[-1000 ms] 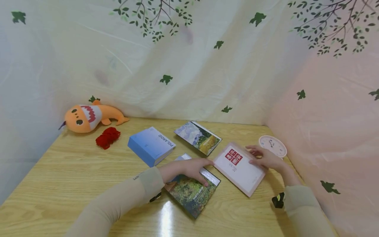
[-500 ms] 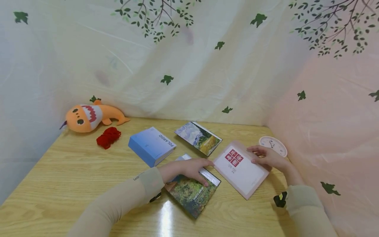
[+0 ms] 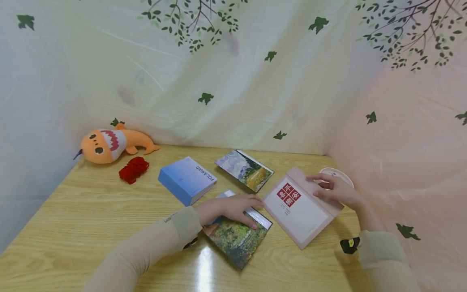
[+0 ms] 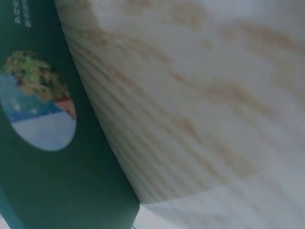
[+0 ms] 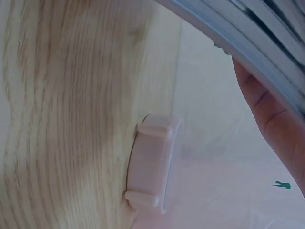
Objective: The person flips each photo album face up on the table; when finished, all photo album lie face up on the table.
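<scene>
In the head view, my right hand (image 3: pixel 337 191) grips the right side of a pink book (image 3: pixel 310 219) with a white panel and red square characters. That side is raised, and a pink side face shows near the fingers. Page edges (image 5: pixel 257 28) and a finger appear close up in the right wrist view. My left hand (image 3: pixel 237 209) rests over a book with a green garden-painting cover (image 3: pixel 238 243), its fingers stretched to the pink book's left corner. The left wrist view shows a dark green book face (image 4: pixel 71 186) with an oval picture.
A pale pink round clock (image 3: pixel 337 175) lies behind my right hand, its back (image 5: pixel 151 164) facing the right wrist camera. Farther back are a landscape-cover book (image 3: pixel 244 168), a blue POLAROID box (image 3: pixel 187 178), red yarn (image 3: pixel 133 169) and an orange plush shark (image 3: pixel 113 144). Fabric hangs behind the table (image 3: pixel 91 227).
My right hand has moved up and right, raising the pink book's right side so it tilts more and covers more of the clock. The left hand stays almost where it was.
</scene>
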`<move>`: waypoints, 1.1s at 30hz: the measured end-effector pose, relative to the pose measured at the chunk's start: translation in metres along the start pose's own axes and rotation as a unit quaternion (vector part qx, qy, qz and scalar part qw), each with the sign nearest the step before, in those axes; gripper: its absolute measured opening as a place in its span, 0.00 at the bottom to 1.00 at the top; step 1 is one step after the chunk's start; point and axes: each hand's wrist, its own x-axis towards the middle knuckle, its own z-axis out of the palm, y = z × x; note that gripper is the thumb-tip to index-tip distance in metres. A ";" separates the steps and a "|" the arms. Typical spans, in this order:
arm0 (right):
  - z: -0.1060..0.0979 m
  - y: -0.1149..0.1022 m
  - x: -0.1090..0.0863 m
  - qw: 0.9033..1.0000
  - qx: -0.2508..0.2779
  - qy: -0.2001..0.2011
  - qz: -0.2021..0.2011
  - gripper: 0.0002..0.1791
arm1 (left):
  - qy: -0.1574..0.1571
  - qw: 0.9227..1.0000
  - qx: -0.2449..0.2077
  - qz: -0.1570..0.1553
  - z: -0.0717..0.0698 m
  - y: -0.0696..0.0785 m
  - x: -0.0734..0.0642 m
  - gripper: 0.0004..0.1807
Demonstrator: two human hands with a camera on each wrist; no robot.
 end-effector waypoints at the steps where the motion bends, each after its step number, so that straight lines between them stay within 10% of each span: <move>1: 0.000 -0.003 -0.001 1.000 -0.006 0.001 -0.002 0.31 | 0.004 1.000 0.001 0.002 0.001 -0.001 0.001 0.42; 15: 0.010 -0.040 -0.008 0.998 -0.005 -0.017 -0.054 0.32 | 0.074 0.996 -0.041 0.003 0.000 0.005 0.005 0.52; 33: 0.026 -0.057 -0.007 0.993 -0.008 -0.034 -0.114 0.31 | 0.239 0.962 -0.130 0.011 -0.023 0.019 0.023 0.41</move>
